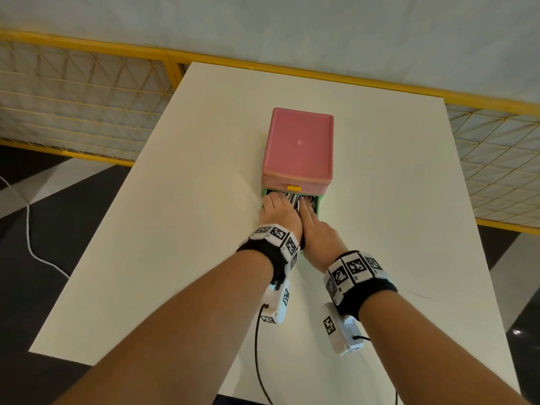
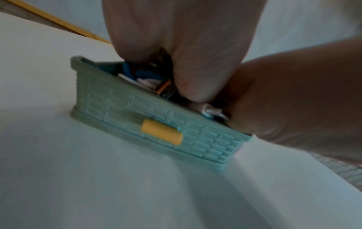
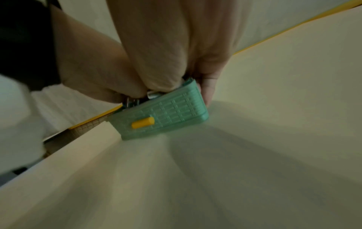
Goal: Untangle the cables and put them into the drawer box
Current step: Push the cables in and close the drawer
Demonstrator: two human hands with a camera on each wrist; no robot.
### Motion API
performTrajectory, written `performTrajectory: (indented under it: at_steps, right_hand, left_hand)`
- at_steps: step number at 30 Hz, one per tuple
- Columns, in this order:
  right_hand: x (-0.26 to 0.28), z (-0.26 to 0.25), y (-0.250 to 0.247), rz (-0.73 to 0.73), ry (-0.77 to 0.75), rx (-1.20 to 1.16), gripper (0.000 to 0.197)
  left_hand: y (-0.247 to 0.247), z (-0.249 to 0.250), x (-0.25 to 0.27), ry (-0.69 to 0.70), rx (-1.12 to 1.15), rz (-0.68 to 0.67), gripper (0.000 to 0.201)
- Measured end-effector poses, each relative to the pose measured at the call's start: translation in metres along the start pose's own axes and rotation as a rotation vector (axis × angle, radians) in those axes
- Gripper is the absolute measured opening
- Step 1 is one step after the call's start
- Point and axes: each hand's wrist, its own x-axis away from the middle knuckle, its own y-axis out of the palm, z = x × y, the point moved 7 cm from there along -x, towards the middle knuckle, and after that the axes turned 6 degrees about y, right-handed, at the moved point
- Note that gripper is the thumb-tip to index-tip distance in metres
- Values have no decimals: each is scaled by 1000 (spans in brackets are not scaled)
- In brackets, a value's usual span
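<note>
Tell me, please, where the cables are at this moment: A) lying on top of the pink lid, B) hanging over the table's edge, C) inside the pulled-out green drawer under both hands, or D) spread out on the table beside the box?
C: the cables lie bundled inside the open green drawer, with the left hand and right hand pressing down on them.

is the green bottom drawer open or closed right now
Open: the green woven-pattern plastic drawer sticks out, cables visible inside under both hands.

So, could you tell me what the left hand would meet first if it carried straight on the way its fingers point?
Most likely the cables in the open green drawer; the left hand already reaches in there, though contact is unclear.
</note>
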Motion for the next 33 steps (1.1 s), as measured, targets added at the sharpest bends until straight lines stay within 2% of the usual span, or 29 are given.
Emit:
performTrajectory:
  at_steps: [2, 3, 6, 8, 12, 14, 18, 20, 23, 27, 29, 33]
  right_hand:
    - [9, 3, -3, 80, 12, -101, 70]
    - [16, 6, -6, 151, 3, -135, 64]
    - [36, 8, -6, 346, -102, -69, 49]
    - [38, 7, -2, 317, -107, 30, 45]
    - [28, -5, -16, 186, -92, 269, 24]
    - [21, -13, -23, 110, -94, 375, 23]
    - [8, -17, -27, 17, -57, 471, 21]
    - [6, -9, -26, 2, -10, 388, 20]
    - [10, -2, -24, -6, 13, 268, 19]
    - [18, -2, -26, 30, 20, 153, 28]
    - [26, 1, -30, 94, 31, 37, 27]
    - [51, 14, -47, 322, 32, -248, 22]
  left_hand:
    - [-6, -4, 4, 45, 72, -2, 60]
    - [-8, -6, 5, 112, 105, -18, 69]
    - [-21, -23, 14, 281, 313, -164, 90]
    - [-34, -35, 21, 341, 454, -159, 80]
    - [-56, -46, 41, 401, 491, 61, 35]
    - [-57, -38, 45, 441, 486, 42, 24]
    - [-49, -23, 37, 453, 400, -76, 17]
    - [-48, -19, 34, 442, 392, -84, 14]
    - [-45, -10, 33, 404, 373, -88, 21]
    - [-40, -6, 24, 371, 404, -155, 25]
    - [-38, -9, 18, 359, 440, -180, 25]
    - [-36, -6, 11, 367, 429, -228, 25]
